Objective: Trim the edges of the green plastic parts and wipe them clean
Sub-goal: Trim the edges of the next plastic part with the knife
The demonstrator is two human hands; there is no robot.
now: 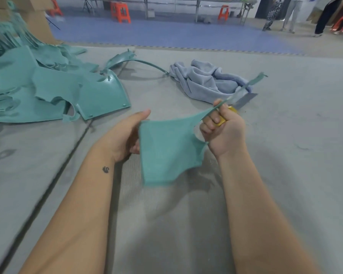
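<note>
Grey floor mat (285, 155) fills most of what we see; a dark seam runs across it at lower left. Beyond it, blue flooring (166, 34), with orange stools (120, 12) and metal table legs at the far edge. Legs of standing people at far right, blurred.

Pile of green plastic parts (38, 84) at left on the mat, heaped and overlapping, ragged flash along their edges. The top-front piece shows a curved rim with small stud holes. A cardboard box (36, 18) stands behind the pile.

Light blue-grey cloth (208, 82), crumpled, on the mat right of centre, well apart from the pile. A curved green trim strip (139, 61) lies between pile and cloth, its thin tail reaching the cloth's left edge.

We hold one green plastic part (168, 151) up above the mat, centre frame, between both hands, its textured face toward us. Blurred at its lower edge.

Left hand (125, 137): grips the part's left edge, thumb extended along the top, fingers curled behind the sheet.

Right hand (222, 129): fist curled round a yellow-handled knife (224, 117); the blade (246, 99) sticks out up and to the right. Thumb and forefinger also pinch a thin green sliver (244, 89) that runs from the part's upper right corner past the blade. We cannot tell whether the blade touches the sliver.
</note>
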